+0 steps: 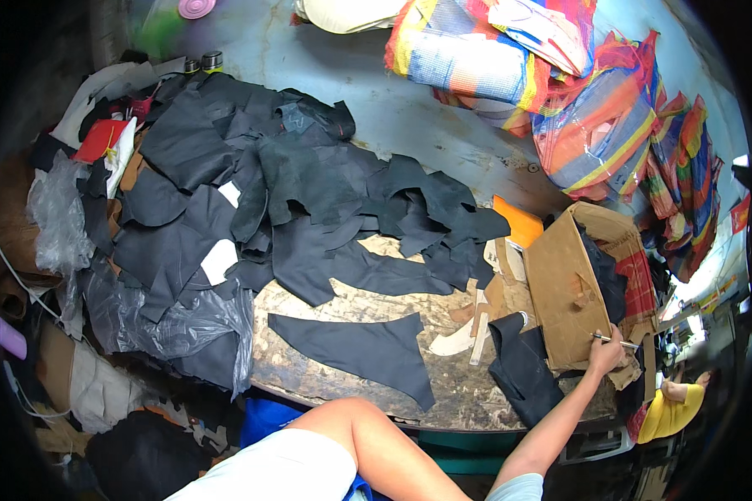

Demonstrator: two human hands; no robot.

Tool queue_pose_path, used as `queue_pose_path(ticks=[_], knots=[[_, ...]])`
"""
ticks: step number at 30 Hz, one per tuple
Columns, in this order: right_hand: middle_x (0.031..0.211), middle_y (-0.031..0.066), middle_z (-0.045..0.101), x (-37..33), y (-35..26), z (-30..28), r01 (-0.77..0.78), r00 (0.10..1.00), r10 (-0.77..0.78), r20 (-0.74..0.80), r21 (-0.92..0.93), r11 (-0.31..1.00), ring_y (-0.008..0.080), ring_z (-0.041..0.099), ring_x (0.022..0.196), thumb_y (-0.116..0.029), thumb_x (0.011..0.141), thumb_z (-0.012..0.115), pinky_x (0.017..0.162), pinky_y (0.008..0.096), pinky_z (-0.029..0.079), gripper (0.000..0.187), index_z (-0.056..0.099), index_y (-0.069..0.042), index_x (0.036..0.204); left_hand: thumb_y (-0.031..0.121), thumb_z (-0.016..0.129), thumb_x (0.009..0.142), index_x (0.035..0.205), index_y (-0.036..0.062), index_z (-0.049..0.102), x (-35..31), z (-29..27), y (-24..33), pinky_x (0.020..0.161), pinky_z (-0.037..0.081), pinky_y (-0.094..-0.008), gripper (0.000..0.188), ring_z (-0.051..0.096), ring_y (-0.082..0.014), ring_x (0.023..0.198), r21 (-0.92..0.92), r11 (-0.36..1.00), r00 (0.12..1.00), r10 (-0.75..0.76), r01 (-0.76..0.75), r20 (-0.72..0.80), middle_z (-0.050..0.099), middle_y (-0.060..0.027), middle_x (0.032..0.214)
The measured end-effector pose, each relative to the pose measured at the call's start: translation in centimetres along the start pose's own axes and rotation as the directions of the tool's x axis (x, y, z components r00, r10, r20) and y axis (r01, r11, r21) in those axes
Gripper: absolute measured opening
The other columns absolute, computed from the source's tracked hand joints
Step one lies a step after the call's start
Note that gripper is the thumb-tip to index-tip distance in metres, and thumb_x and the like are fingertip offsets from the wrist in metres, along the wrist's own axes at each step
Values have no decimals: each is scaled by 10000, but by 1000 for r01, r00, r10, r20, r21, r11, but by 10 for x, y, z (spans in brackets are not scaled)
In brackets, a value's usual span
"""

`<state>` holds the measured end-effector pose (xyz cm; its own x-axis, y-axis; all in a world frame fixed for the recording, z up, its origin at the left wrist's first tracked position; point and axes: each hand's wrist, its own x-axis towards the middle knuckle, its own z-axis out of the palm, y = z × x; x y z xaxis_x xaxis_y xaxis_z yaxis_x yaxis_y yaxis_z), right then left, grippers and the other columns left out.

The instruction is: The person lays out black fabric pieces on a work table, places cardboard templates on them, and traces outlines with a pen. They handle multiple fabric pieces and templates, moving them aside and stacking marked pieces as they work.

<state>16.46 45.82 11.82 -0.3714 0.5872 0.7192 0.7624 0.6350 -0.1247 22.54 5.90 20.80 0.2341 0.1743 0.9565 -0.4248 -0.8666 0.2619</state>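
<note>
At the right end of the worktable my right hand point(606, 352) is closed around a slim silver pen point(630, 343), beside the lower front corner of a cardboard box point(558, 288). Dark material and a red checked piece point(637, 288) show inside the box. A folded black piece point(522, 371) lies just left of my forearm. Nearer the middle, a single cut black piece point(355, 346), apparently leather, rests flat on the worn wooden tabletop point(297, 386). My left hand is out of view; my bent knee point(355, 417) shows at the table's front edge.
A large heap of black pieces point(301, 179) covers the table's left and back. Pale curved templates point(459, 336) and an orange sheet point(516, 221) lie near the box. Clear plastic point(175, 321) hangs over the left edge. Colourful woven bags point(597, 117) hang at the back right.
</note>
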Motion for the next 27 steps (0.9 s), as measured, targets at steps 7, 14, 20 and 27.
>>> queue_pose_path(ticks=[7,14,20,27], knots=[[1259,152,560,-16,-10,9,32,984,-53,-173,-118,993,359,495,1160,-137,720,734,941,505,365,458,618,-92,1160,239,603,866,964,21,619,-19,4,17,791,431,-477,240,530,-407,898,-30,1000,1000,-5,4,-20,560,-214,921],[1277,247,514,-32,-56,9,-142,885,94,-457,-72,987,412,447,1209,-218,822,682,1001,524,335,465,554,-67,1243,228,587,870,1053,4,574,-31,-7,30,856,415,-480,290,491,-426,999,-49,998,998,-28,25,-54,517,-242,1040],[964,125,634,-135,-195,-7,-209,977,135,163,855,476,183,599,891,-132,901,610,797,316,490,211,598,57,994,219,573,874,1130,-10,536,-42,-23,37,911,402,-484,346,457,-442,1085,-69,994,992,-85,79,-98,480,-265,1142],[827,153,676,-233,-270,-46,19,685,-336,647,445,895,256,669,793,-415,536,884,735,376,520,656,656,-13,1001,209,556,878,1219,-27,492,-54,-23,46,975,386,-488,419,417,-462,1185,-81,993,988,-99,90,-115,436,-293,1261]])
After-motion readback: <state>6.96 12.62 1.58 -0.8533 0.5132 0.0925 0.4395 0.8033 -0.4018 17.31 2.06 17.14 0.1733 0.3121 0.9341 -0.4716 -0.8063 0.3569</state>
